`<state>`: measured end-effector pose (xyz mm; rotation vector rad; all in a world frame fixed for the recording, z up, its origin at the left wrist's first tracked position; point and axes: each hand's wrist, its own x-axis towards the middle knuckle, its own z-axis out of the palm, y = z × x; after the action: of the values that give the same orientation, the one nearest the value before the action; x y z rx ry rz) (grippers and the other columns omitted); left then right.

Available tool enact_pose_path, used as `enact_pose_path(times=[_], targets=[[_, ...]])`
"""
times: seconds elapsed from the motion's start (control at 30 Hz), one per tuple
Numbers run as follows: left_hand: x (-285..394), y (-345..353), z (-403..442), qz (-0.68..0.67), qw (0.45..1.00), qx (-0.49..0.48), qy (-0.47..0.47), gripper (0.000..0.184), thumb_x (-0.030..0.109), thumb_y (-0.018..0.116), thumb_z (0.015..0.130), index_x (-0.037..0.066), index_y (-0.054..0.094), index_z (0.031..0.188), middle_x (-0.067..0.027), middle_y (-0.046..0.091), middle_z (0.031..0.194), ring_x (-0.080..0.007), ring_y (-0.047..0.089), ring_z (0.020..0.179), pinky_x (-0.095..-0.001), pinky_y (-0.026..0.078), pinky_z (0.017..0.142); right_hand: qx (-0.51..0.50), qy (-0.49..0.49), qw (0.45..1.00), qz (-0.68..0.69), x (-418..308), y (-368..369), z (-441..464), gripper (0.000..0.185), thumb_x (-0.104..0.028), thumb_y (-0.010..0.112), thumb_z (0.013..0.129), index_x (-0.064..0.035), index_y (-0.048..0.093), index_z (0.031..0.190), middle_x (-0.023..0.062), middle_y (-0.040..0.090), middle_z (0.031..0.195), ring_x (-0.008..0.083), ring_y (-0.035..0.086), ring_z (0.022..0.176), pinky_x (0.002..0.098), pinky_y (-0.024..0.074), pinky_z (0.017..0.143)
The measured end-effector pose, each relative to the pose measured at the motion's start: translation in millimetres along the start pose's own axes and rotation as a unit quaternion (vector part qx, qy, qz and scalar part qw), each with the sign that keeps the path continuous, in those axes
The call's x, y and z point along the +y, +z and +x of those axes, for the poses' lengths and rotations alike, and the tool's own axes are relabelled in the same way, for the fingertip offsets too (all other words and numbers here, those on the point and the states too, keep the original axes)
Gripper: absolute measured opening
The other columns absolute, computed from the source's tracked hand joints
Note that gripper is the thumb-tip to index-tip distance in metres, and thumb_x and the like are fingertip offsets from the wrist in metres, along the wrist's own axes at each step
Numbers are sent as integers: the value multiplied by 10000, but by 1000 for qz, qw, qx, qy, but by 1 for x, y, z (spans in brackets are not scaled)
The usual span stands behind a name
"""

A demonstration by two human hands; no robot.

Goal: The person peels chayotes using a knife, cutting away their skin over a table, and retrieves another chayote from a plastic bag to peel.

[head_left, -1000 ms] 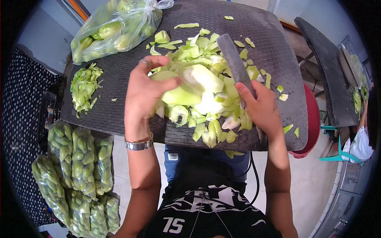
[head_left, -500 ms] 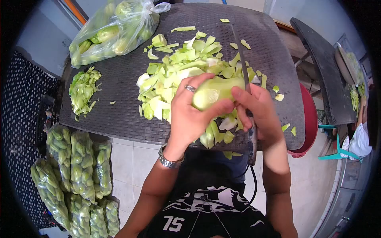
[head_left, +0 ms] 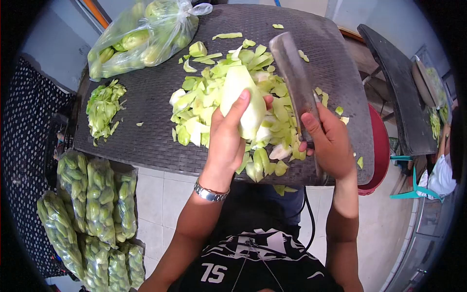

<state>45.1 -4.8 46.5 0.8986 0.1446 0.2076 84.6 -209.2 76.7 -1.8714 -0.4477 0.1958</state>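
Note:
My left hand [head_left: 232,131] is wrapped round a peeled pale green oblong fruit [head_left: 243,104], its thumb across the near face. The fruit stands tilted upward above a heap of peelings [head_left: 199,114]; its exact kind I cannot tell. My right hand [head_left: 331,138] grips a broad-bladed knife [head_left: 294,73] just right of the fruit, with the flat of the blade turned toward me and its tip pointing away. Blade and fruit are apart. Part of the knife's handle is hidden behind the fingers.
A tied clear plastic bag [head_left: 146,46] of green fruit lies at the table's [head_left: 155,112] back left. Near the left edge sits a smaller pile of scraps [head_left: 104,109]. Several filled bags [head_left: 99,204] lie below left. A red tub [head_left: 377,151] stands beyond the right edge.
My left hand has turned the fruit from lying sideways to pointing upward. My right hand has moved right, away from the fruit, and the blade has rolled from edge-on to flat-on.

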Motion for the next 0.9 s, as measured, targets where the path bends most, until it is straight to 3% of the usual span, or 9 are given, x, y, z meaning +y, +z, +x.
enact_pose_path(times=[0.1,0.27,0.4,0.5,0.6,0.7,0.8,0.9], targets=[[-1,-1,0,33,999,0,27,429,239,657,1048,-30,556,1366,-215,719,1241,-330,712,1115,-480,576,977,2,-1,996,-94,3,-3,-3,248,-239,620,1085,9,625,1086,118,696,727,207,702,570,346,491,538],[6,-10,5,-52,999,-4,-4,431,151,670,1009,-6,540,1388,-217,680,1295,-358,702,1116,-526,577,987,-2,1,998,-65,7,-1,-8,241,-238,631,1070,2,614,1065,159,688,731,276,705,600,377,505,568],[7,-19,12,-165,984,-18,-59,432,314,587,1064,34,557,1391,-193,683,1274,-362,683,1150,-553,558,983,-1,-36,997,-71,17,6,-10,278,-277,650,1057,-7,597,1016,194,655,709,375,696,644,438,503,597],[14,-7,11,-202,978,14,-50,484,436,489,1102,40,575,1365,-172,700,1174,-327,714,1031,-521,580,927,-6,-66,987,-150,5,6,-12,232,-215,646,1069,-2,609,982,113,637,697,168,604,583,353,455,560],[9,-10,14,-233,971,9,-53,553,497,475,1101,48,558,1412,-164,698,1160,-312,699,1053,-507,579,915,-3,-47,978,-205,-1,8,-11,258,-230,650,1066,8,604,980,158,614,684,231,626,578,387,443,570],[5,-19,12,-255,964,-52,-57,533,521,501,1086,97,590,1396,-138,694,1233,-283,670,1115,-501,538,975,-3,-65,980,-190,-3,10,-10,297,-283,649,1064,-12,574,969,222,616,685,432,681,664,486,479,589],[0,-25,18,-274,958,-83,-37,503,501,536,1077,103,598,1378,-130,696,1207,-285,664,1122,-480,532,974,-11,-53,991,-119,-4,16,-13,240,-241,614,1082,-11,582,1021,211,636,709,441,671,663,490,493,609],[3,-19,16,-304,951,-20,-47,471,446,542,1088,77,548,1381,-156,685,1135,-303,672,1086,-514,536,991,-38,21,999,-32,-12,22,-19,195,-208,594,1087,-13,588,1071,199,666,757,428,678,686,492,512,634]])
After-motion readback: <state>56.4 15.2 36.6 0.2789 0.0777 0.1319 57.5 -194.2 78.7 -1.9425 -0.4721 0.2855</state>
